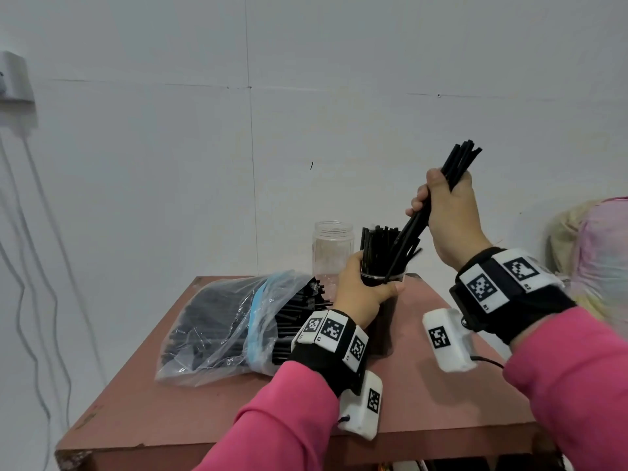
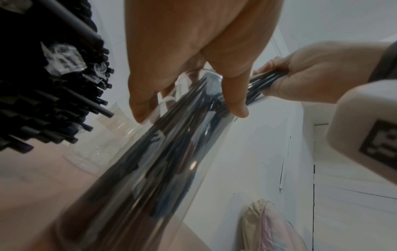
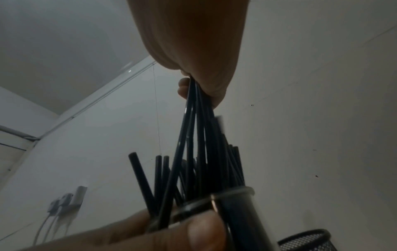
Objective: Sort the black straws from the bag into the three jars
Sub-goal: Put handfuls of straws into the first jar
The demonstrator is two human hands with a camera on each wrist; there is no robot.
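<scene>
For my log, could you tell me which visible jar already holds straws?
The jar gripped by the left hand; the other jar behind it stands empty.

Left grip [image 1: 365, 289] and raised right grip [image 1: 448, 212], fingers curled.

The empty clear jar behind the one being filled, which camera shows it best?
The head view: the empty jar stands upright on the table, whole top and wall visible, behind the left hand. The left wrist view shows only its faint, blurred lower part. The right wrist view does not show it.
</scene>
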